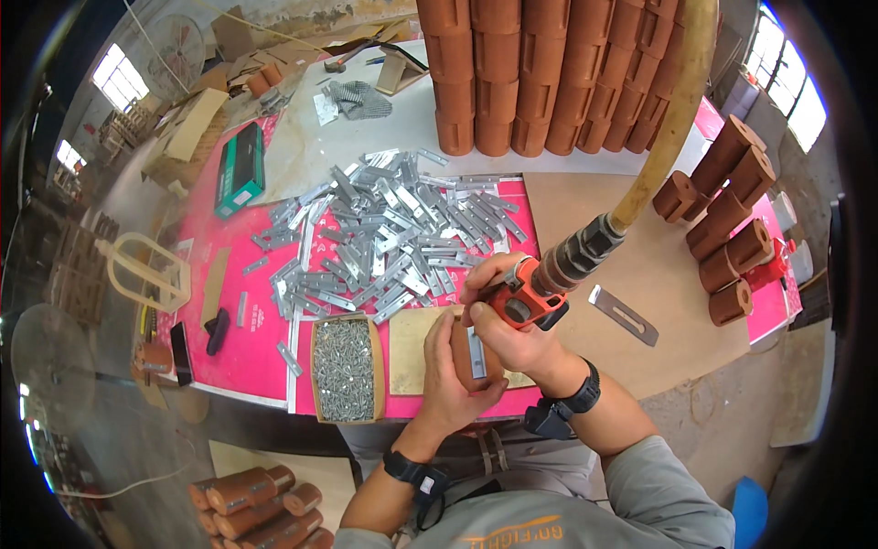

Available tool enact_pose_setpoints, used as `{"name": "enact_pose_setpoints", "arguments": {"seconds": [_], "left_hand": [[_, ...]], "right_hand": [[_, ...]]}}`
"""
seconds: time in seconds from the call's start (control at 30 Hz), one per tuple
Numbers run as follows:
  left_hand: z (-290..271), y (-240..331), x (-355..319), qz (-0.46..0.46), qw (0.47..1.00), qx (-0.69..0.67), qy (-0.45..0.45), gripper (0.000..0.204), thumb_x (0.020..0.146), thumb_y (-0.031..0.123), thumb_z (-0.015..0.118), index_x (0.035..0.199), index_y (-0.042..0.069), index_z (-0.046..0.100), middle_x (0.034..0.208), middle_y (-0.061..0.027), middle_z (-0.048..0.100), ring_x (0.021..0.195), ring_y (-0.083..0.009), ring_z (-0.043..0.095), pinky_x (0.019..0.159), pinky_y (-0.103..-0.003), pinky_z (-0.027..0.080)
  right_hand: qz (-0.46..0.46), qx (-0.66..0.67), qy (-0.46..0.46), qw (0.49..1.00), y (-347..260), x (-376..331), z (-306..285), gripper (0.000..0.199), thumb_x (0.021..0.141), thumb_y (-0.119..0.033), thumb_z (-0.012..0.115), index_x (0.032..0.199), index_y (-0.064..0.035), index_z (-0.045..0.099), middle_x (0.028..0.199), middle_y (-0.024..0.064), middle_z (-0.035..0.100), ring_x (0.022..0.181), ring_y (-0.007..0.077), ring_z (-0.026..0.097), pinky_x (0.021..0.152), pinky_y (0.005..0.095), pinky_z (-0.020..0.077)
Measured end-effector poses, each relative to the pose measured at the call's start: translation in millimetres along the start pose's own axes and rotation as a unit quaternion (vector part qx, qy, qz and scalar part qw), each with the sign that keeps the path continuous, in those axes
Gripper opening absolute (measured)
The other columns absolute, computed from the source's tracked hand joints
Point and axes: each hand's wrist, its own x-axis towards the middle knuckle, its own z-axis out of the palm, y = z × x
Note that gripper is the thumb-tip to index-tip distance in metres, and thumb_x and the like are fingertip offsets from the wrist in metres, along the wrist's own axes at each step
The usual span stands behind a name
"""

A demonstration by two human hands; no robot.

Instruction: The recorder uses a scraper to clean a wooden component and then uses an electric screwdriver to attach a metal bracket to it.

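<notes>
Workshop bench near edge: my left hand (448, 371) clamps a brown wooden block (468, 355) with its metal plate (476, 352). My right hand (512, 316), closed around the orange pneumatic driver (529, 297), should keep its nose square on that plate, left fingers clear.

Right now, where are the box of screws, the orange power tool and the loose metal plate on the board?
box of screws (344, 369), head view, on the screws inside.
orange power tool (529, 300), head view, on its orange body.
loose metal plate (623, 315), head view, mid-length.
</notes>
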Motion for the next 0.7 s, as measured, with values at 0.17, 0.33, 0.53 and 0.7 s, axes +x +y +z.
{"name": "enact_pose_setpoints", "arguments": {"seconds": [0.17, 0.33, 0.53, 0.7], "left_hand": [[-1, 2, 1, -0.019, 1.000, -0.013, -0.018, 0.130, 0.070, 0.015, 0.099, 0.168, -0.004, 0.016, 0.162, -0.0291, 0.033, 0.151, -0.0478, 0.039, 0.125, -0.054, 0.038], [-1, 5, 2, -0.018, 1.000, 0.007, -0.012, 0.132, 0.069, 0.017, 0.101, 0.168, -0.004, 0.016, 0.161, -0.0287, 0.034, 0.151, -0.0476, 0.039, 0.124, -0.054, 0.038], [-2, 9, 3, -0.009, 1.000, 0.023, -0.001, 0.132, 0.070, 0.020, 0.101, 0.168, -0.004, 0.016, 0.159, -0.0292, 0.037, 0.150, -0.0479, 0.040, 0.123, -0.054, 0.039], [-1, 11, 3, -0.027, 0.999, 0.022, -0.001, 0.127, 0.072, 0.015, 0.099, 0.168, -0.003, 0.018, 0.162, -0.0262, 0.034, 0.152, -0.0446, 0.039, 0.125, -0.053, 0.037]], "right_hand": [[0.039, 0.060, 0.084, 0.994, -4, -1, 8, 0.022, 0.084, 0.003, 0.072, 0.106, 0.0017, 0.071, 0.096, 0.0092, 0.076, 0.088, 0.0161, 0.074, 0.080, 0.0333, 0.0606], [0.047, 0.064, 0.087, 0.993, -9, 3, 10, 0.022, 0.084, 0.005, 0.070, 0.106, 0.0016, 0.071, 0.096, 0.0093, 0.075, 0.087, 0.0159, 0.074, 0.079, 0.0334, 0.0603], [0.071, 0.062, 0.090, 0.991, -3, 2, 8, 0.018, 0.083, 0.006, 0.070, 0.100, 0.0002, 0.068, 0.091, 0.0072, 0.072, 0.082, 0.0140, 0.070, 0.074, 0.0322, 0.0584], [0.077, 0.073, 0.091, 0.990, 4, -2, 6, 0.015, 0.082, 0.006, 0.070, 0.094, -0.0011, 0.065, 0.088, 0.0062, 0.070, 0.077, 0.0129, 0.067, 0.069, 0.0311, 0.0545]]}}
